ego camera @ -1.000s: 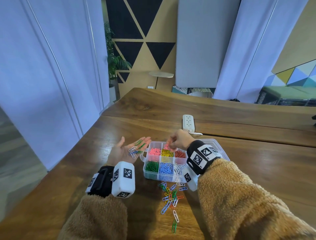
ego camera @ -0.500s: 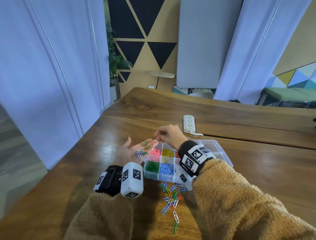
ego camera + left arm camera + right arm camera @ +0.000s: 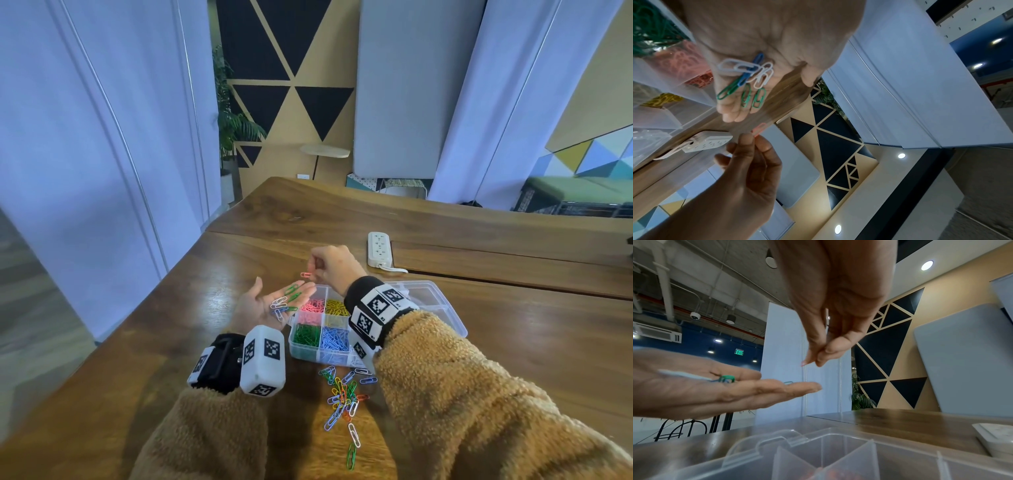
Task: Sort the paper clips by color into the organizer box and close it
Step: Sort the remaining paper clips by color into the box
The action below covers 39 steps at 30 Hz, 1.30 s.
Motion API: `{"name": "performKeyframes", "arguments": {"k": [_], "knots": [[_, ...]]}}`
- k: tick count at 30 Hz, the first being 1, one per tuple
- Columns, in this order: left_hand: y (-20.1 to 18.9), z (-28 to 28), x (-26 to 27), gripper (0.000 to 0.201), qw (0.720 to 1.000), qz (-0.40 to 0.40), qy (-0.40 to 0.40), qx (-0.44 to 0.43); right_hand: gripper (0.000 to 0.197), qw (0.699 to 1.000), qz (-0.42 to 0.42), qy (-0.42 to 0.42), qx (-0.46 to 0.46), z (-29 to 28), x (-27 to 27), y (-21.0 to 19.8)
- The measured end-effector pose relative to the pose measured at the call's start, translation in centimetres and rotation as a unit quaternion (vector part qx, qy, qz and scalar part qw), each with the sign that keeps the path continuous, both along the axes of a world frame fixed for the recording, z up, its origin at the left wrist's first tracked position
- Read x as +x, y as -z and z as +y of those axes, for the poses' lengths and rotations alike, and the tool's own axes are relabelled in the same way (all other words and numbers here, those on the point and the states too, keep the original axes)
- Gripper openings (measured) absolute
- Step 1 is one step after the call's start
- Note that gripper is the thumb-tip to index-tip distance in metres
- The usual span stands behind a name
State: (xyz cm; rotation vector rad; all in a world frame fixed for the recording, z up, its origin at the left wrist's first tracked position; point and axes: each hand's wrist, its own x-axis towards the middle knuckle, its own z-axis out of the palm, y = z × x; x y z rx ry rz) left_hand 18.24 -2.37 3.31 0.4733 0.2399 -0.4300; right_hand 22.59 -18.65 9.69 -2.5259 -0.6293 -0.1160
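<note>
Green "EXIT" sign (image 3: 739, 352) behind; right hand (image 3: 330, 265), earlier over the organizer box (image 3: 445, 310), now pinches a pink clip (image 3: 306, 274) beyond it; flat left hand (image 3: 263, 303) carries clips beside it.

1. The left hand (image 3: 270, 303) lies palm up with fingers straight and the thumb lifted – a flat, open cup.
2. The right hand (image 3: 331, 265) hovers just above and beyond the left fingertips, thumb and forefinger pressed together in a pinch, the other fingers curled.
3. Both forearms wear fleecy brown sleeves – a marker-tagged band on each wrist.
</note>
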Motion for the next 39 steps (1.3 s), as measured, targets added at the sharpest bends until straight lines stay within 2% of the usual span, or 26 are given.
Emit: {"name": "performKeyframes", "arguments": {"k": [3, 6, 8, 11, 12, 15, 18, 19, 21, 22, 25, 28, 34, 39], "knots": [[-0.2, 0.3, 0.0, 0.084, 1.000, 0.002, -0.031, 0.001, 0.023, 0.999, -0.008, 0.039, -0.004, 0.3, 0.2, 0.2], [-0.4, 0.3, -0.3, 0.081, 0.998, 0.006, -0.055, 0.000, 0.026, 0.999, 0.022, 0.034, -0.037, 0.6, 0.3, 1.1], [-0.4, 0.1, -0.4, 0.079, 0.997, 0.011, -0.076, -0.002, 0.026, 0.998, 0.029, 0.019, -0.046, 0.6, 0.3, 1.6], [-0.2, 0.0, -0.4, 0.078, 0.996, 0.009, -0.086, 0.025, 0.011, 0.998, 0.003, -0.046, -0.033, 0.8, 0.0, 1.6], [-0.2, -0.1, -0.5, 0.078, 0.996, 0.003, -0.079, 0.036, 0.012, 0.996, -0.003, -0.075, -0.039, 0.8, -0.1, 1.3], [-0.6, -0.5, -0.7, 0.072, 0.995, -0.005, -0.058, 0.077, 0.033, 0.987, 0.004, -0.137, -0.086, 1.2, -0.6, 0.7], [-0.9, -0.8, -0.5, 0.041, 0.993, -0.001, -0.068, 0.099, 0.039, 0.983, 0.018, -0.145, -0.108, 1.3, -0.8, 0.7], [-0.9, -0.7, -0.5, 0.043, 0.990, -0.010, -0.078, 0.115, 0.037, 0.984, 0.022, -0.145, -0.103, 1.2, -0.9, 0.8], [-0.6, -0.4, -0.5, 0.083, 0.991, -0.040, -0.061, 0.113, 0.033, 0.985, 0.025, -0.145, -0.088, 1.0, -1.0, 0.6], [-0.8, -0.5, -0.9, 0.091, 0.993, -0.055, -0.040, 0.091, 0.031, 0.986, 0.025, -0.145, -0.082, 0.9, -1.0, 0.4], [-0.8, -0.7, -1.0, 0.083, 0.997, -0.079, -0.007, 0.023, 0.023, 0.986, 0.020, -0.147, -0.080, 0.9, -0.8, 0.0], [-0.7, -0.7, -0.9, 0.091, 0.997, -0.074, 0.001, 0.001, 0.019, 0.983, 0.031, -0.147, -0.101, 1.0, -0.6, -0.1], [-0.2, -0.7, -0.7, 0.092, 0.998, -0.060, 0.022, 0.017, 0.015, 0.979, 0.074, -0.145, -0.122, 1.2, -0.7, -0.1], [-0.4, -0.4, -1.1, 0.085, 0.997, -0.060, 0.025, 0.029, 0.016, 0.979, 0.048, -0.150, -0.131, 1.7, -1.0, 0.1]]}}
